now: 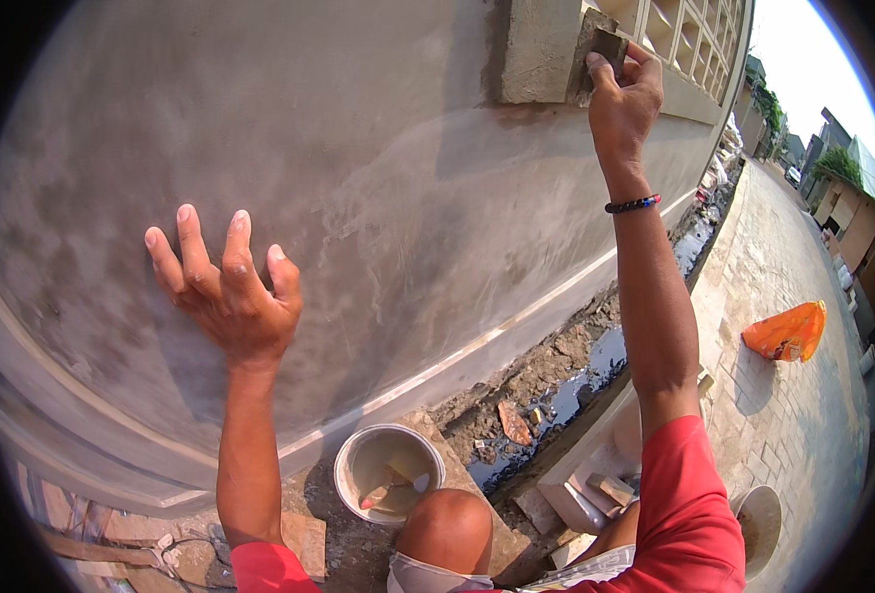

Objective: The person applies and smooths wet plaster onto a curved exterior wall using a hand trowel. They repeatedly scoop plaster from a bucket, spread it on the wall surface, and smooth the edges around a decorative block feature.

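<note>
My right hand (627, 107) is raised at the top and pinches a small, dark grey flat piece (611, 49). Its exact kind does not show. The piece rests at the corner of a raised cement window surround (536, 54), beside the pale openwork blocks (665, 30). Fingers spread, my left hand (235, 287) is up in front of the grey plastered wall (378, 148); whether it touches the wall I cannot tell. It holds nothing. Dark damp patches mark the plaster around it.
By my knee stands a white bucket (344, 472) with murky water and a trowel-like tool in it. A muddy drain (566, 400) runs along the wall's foot. Rightward lie a paved lane (788, 247), an orange bag (788, 331) and another bucket (759, 529).
</note>
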